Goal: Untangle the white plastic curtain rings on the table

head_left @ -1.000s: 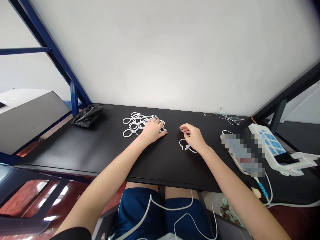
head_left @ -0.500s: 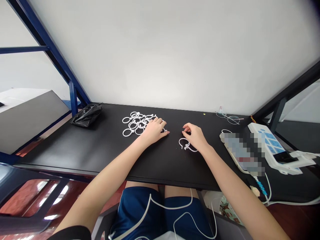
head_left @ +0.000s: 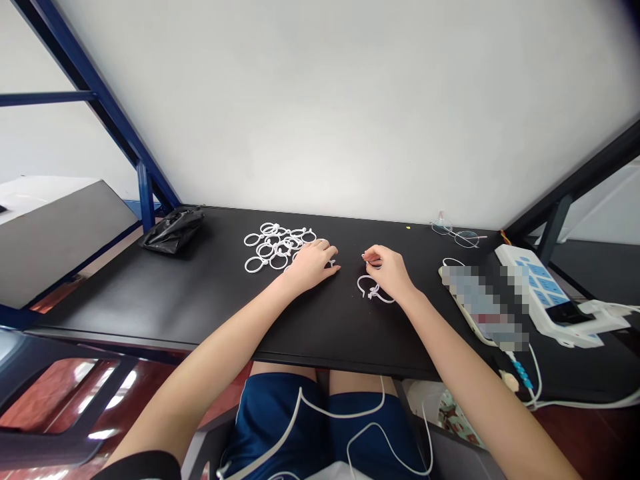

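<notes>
A heap of several white plastic rings [head_left: 274, 248] lies on the black table [head_left: 210, 293]. My left hand [head_left: 313, 263] rests palm down at the heap's right edge, fingers curled over a ring that barely shows. My right hand [head_left: 389, 270] hovers to the right, fingers pinched together near a small white ring; whether it holds it I cannot tell. Linked white rings [head_left: 373, 290] lie on the table just below that hand.
A black plastic bag [head_left: 173, 231] sits at the table's back left. Eyeglasses [head_left: 457, 235] lie at the back right. A blurred flat item [head_left: 483, 300] and a white power strip [head_left: 543, 293] with cables occupy the right side. Blue frame posts [head_left: 145, 193] stand at left.
My left hand has slid a little to the right, away from the heap. My right hand's fingers have drawn closer together. The view has shifted slightly.
</notes>
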Demonstrator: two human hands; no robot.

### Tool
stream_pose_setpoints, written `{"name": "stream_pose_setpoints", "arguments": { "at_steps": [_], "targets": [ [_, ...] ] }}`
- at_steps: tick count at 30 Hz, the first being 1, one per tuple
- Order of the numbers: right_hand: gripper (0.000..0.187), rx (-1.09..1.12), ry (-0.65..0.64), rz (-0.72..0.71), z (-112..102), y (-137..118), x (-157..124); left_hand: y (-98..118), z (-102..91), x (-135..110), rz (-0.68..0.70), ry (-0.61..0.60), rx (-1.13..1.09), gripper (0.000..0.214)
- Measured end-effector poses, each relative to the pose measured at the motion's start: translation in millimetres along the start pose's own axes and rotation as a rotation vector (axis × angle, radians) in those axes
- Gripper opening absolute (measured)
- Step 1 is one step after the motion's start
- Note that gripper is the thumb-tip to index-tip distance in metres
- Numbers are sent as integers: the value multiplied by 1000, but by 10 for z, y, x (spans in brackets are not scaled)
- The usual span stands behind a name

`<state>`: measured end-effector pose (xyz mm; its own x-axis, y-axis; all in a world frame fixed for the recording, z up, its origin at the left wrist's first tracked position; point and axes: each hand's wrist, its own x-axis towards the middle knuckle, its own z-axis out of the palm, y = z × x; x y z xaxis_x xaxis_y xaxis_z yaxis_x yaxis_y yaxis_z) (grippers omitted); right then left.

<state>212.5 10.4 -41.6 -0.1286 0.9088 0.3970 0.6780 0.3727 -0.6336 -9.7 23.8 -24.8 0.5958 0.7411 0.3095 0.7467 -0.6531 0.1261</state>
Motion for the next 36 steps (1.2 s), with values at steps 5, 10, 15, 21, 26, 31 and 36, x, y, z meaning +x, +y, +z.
{"name": "stream_pose_setpoints", "arguments": {
  "at_steps": [5, 10, 15, 21, 26, 31, 36],
  "targets": [
    [11, -194, 13, 57, -27, 6, -9, 5, -24, 19, -6, -33, -39, 24],
    [10, -139, -17, 120, -29, -26, -18, -3, -22, 23, -4, -31, -47, 15],
    [10, -86, -34, 100, 4, -91, -22, -22, 21, 11, 2, 19, -47, 13],
    [10, 104, 96, 111, -6, -140, 0, 56, 11, -3, 8, 117, -139, 49],
    [33, 472, -4, 180, 33, -271, -32, 121, -1, -9, -28, 151, -198, 74],
    [40, 662, -80, 167, 87, -380, -79, 111, 13, -8, 90, 146, -291, 53],
    [41, 718, -89, 139, 57, -404, -71, 129, -5, -19, 108, 145, -385, 31]
  ]
}}
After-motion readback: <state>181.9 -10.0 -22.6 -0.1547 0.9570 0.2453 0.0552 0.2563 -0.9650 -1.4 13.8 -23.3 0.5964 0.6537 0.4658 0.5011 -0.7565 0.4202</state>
